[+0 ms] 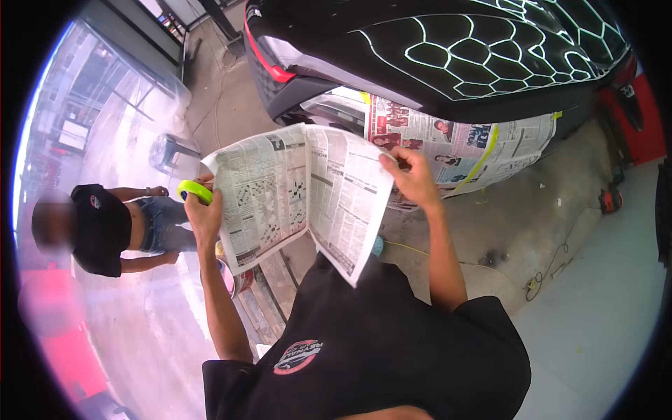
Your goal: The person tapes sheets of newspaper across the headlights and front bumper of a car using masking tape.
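An unfolded newspaper sheet (269,192) hangs between my two hands, creased down its middle, with crossword grids on its left half. My left hand (205,218) grips its left edge and also holds a roll of yellow-green tape (194,190). At the upper right edge, my right hand (416,180) pinches the paper between thumb and fingers. Beyond the sheet is a black car (315,63) with a white-lined cell pattern on its body. Newspaper masking (455,143) covers part of its lower side, and a yellow-green tape strip (483,159) runs across it.
Another person (98,227) in a black shirt stands at the left. A wooden pallet (269,287) and a can (241,280) are below the sheet. A red power tool (611,201) and a cord (553,269) lie on the floor at right. A stool (171,152) stands behind.
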`<state>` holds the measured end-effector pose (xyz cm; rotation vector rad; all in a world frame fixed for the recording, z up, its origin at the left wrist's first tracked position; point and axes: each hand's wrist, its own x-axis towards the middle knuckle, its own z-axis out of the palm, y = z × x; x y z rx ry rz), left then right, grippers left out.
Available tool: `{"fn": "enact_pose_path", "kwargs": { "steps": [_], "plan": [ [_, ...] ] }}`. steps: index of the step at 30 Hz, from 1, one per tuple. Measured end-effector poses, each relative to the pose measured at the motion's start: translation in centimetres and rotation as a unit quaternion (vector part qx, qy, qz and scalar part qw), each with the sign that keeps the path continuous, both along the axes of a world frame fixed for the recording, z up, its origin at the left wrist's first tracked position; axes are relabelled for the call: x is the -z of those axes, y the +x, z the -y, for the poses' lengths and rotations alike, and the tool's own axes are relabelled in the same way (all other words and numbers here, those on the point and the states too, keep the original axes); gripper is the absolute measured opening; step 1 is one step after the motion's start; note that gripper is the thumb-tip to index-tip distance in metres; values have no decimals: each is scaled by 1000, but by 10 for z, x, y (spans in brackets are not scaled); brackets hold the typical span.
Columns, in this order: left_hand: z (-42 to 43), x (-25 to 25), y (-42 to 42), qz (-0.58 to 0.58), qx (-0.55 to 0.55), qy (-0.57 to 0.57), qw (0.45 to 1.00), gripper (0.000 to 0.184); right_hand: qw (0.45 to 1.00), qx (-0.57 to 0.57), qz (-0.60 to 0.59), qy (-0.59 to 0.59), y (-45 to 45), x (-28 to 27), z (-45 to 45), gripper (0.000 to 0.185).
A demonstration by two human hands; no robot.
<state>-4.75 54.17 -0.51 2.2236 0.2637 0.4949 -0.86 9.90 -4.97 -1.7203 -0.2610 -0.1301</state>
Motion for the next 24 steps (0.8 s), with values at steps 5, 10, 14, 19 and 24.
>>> {"fn": "enact_pose_path", "kwargs": {
  "steps": [5,10,14,19,24],
  "plan": [
    [-26,-27,-6,36,-52,-42,997,28,998,21,-66,-1,-7,-12,38,32],
    [-42,-71,17,5,21,41,999,22,965,-22,-113,-236,-30,25,74,57],
    [-2,-105,47,-36,203,88,975,13,975,21,-24,-221,-31,-17,22,101],
    [71,-104,83,-56,461,195,864,21,978,-95,137,-124,23,-25,-100,82],
    [10,-84,118,-19,362,152,920,46,985,-61,-125,103,13,7,-125,36]
  ]
}}
